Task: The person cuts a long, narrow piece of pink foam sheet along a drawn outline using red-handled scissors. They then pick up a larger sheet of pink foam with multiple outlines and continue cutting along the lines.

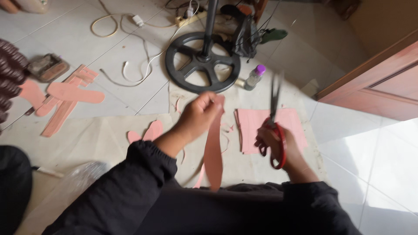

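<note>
the left hand (201, 112) is closed in a pinch on the top end of a long pink strip (213, 150), which hangs down from the fingers toward the person's lap, its lower end tapering to a point just above the dark clothing. the right hand (278, 146) has its fingers through the red handles of the scissors (274, 126), its grip clamped on them; the blades point up and away from the body and are blurred, so whether they are apart or together cannot be told. the blades stand beside the strip, to its right, not touching it. under the right hand lies a stack of pink sheets (257, 119), squared up on a pale mat (87, 139) spread over the tiled floor (383, 161). thin pink trimmings curl on the mat between the strip and the sheets. left of the left arm, two small rounded pink cutouts (146, 132) lie on the mat side by side. farther left, on the tiles, a pile of long sole-shaped pink pieces (69, 93) lies near a small worn block (48, 67). ahead of the hands stands a round black fan base (202, 63) with its pole, and just right of it a small clear bottle (254, 77) with a purple cap. white and cream cords (139, 69) loop across the tiles behind. a wooden door (379, 82) closes the right side.
</note>
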